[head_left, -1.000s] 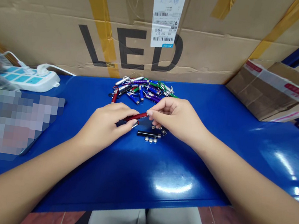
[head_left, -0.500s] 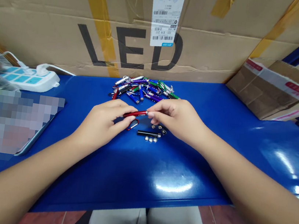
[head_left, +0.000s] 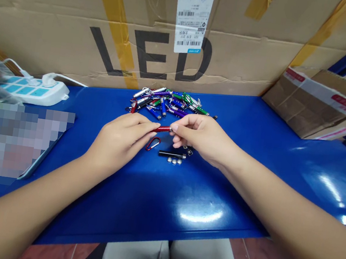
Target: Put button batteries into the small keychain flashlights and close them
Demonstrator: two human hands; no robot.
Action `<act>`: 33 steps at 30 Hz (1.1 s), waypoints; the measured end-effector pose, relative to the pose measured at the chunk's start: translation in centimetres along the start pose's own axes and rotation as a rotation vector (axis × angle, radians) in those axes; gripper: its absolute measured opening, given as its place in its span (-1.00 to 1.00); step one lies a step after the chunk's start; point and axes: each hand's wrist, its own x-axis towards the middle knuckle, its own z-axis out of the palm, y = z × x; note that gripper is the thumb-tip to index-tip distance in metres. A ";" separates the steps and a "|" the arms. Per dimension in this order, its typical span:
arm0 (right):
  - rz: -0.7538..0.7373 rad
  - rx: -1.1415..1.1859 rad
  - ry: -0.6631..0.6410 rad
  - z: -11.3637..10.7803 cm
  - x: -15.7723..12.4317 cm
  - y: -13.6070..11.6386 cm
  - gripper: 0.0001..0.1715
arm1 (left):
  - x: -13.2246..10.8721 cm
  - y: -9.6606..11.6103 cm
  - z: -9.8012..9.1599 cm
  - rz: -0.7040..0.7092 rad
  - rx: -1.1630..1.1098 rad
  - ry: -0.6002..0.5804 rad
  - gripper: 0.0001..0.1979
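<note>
Between my two hands is a small red pen flashlight [head_left: 164, 129], held almost level above the table. My left hand [head_left: 125, 133] pinches its body, and the thumb and fingertips of my right hand [head_left: 202, 136] close on its silvery right end. Below it on the table lie a red carabiner clip [head_left: 153, 144] and a black flashlight tube [head_left: 171, 155]. Three button cells [head_left: 174, 161] sit in a row just in front of the tube. More small metal parts [head_left: 189, 151] show partly under my right hand. Behind my hands is a pile of colored mini flashlights [head_left: 167, 103].
The blue table [head_left: 136, 210] backs onto a large cardboard box [head_left: 56, 40]. A white power strip [head_left: 43, 92] with plugged cords stands at the left, above a blurred flat object [head_left: 12, 145]. At the right is a smaller open carton [head_left: 311, 104].
The red flashlight has turned in my fingers, so its printed marking no longer shows. My right hand has shifted slightly, its fingers curling lower, and now covers a button cell.
</note>
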 end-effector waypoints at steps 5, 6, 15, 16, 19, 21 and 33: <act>0.163 0.166 -0.001 0.3 0.0 -0.3 -0.74 | 0.1 -0.1 -0.2 0.032 0.005 0.012 -0.80; 0.160 0.170 0.004 0.3 0.0 -0.2 -0.75 | 0.1 0.0 -0.2 0.011 -0.012 0.007 -0.80; -0.083 0.022 -0.083 -0.6 0.1 0.0 -0.94 | 0.5 -0.1 0.3 -0.243 -0.211 0.034 -0.82; -0.110 -0.019 -0.084 -0.7 0.1 -0.1 -0.94 | 0.5 -0.1 0.4 -0.239 -0.209 0.037 -0.82; -0.175 -0.138 -0.085 -0.8 0.1 -0.1 -0.87 | 0.3 -0.2 0.5 -0.201 -0.180 0.052 -0.83; -0.188 -0.194 -0.085 -0.7 0.1 0.1 -0.81 | 0.1 -0.2 0.6 -0.147 -0.142 0.069 -0.83; -0.197 -0.382 -0.081 -0.9 0.2 -0.1 -0.70 | 0.4 0.0 0.4 -0.107 -0.065 0.083 -0.83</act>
